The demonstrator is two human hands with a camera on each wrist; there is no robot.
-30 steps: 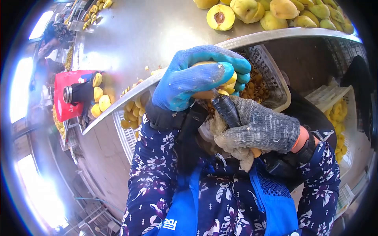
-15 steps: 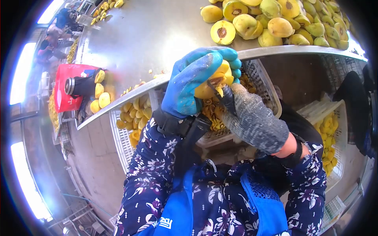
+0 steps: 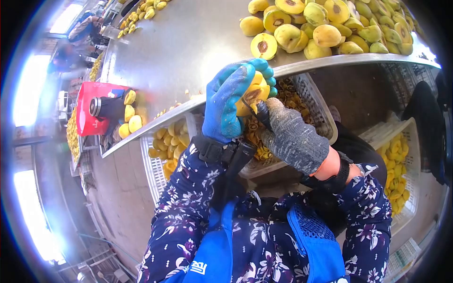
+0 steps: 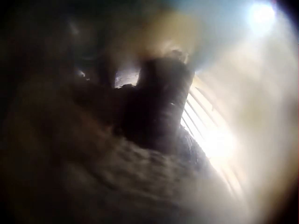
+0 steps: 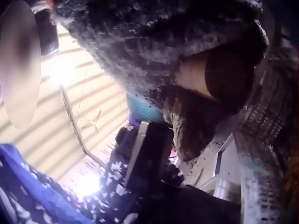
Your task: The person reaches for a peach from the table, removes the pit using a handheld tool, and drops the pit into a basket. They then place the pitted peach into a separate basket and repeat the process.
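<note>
Your left grip, a blue-gloved hand point(image 3: 222, 101), is curled round a rounded yellow fruit point(image 3: 258, 88) with its cut face showing, held over a pale slotted plastic crate point(image 3: 317, 95). Your right grip, a grey knit-gloved hand point(image 3: 298, 137), clasps a dark-handled tool point(image 3: 263, 116), its end at that face. Expect the fruit to be light, bruisable and slick where cut; cradle its smooth outer side broadly, fingers clear of the tool.

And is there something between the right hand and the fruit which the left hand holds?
Yes, the dark tool, gripped by the gloved right hand, its end at the cut side of the yellow fruit. Nothing else visible stands between them.
</note>
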